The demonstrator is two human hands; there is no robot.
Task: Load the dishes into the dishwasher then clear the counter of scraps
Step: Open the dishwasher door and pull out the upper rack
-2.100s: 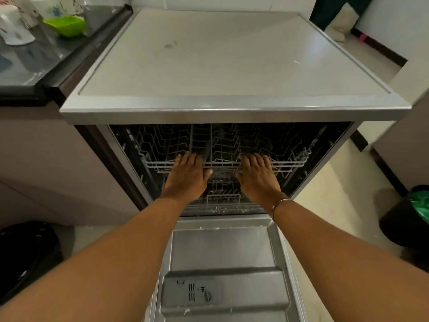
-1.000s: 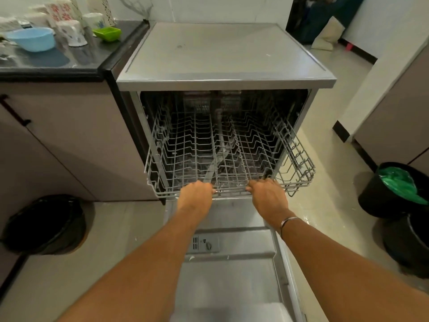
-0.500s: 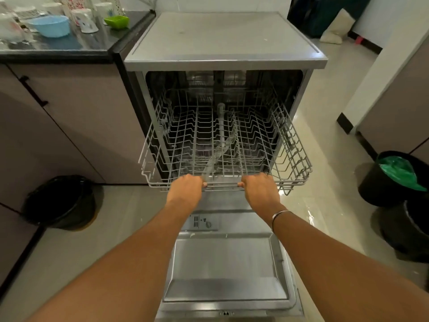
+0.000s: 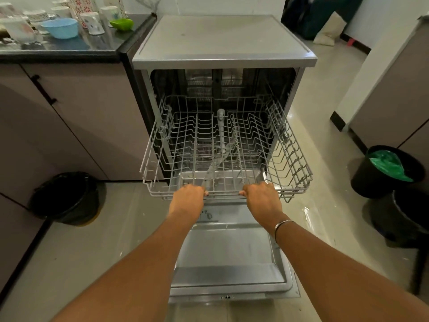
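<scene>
The left hand [image 4: 189,197] and the right hand [image 4: 261,196] are both curling over the front rail of the wire rack [image 4: 222,145], fingers wrapped round the wire, one on each side of its middle. The rack is standing drawn out of the dishwasher [image 4: 220,40] at twelve o'clock, hanging above the lowered door [image 4: 229,252], and no dish is showing in it.

Judging by its build, the rack is behaving as a stiff, light frame while it is bare. It is likely gliding on side runners, so an even two-handed hold on the front rail is keeping it from skewing. Once loaded it will probably be feeling heavier and rattling.

The dishes are waiting on the dark tabletop [image 4: 69,48] at ten o'clock: a blue bowl [image 4: 60,27], a green bowl [image 4: 121,23] and patterned cups [image 4: 94,22] standing close together. The bowls are looking like light plastic. The cups are looking like breakable ceramic, best taken round the body, one at a time.

The tabletop is shining glossy, perhaps slippery. The floor [image 4: 81,252] is pale tile, with a black bin [image 4: 66,196] at eight o'clock and a green-lined bin [image 4: 385,170] at three o'clock, both handy for scraps.
</scene>
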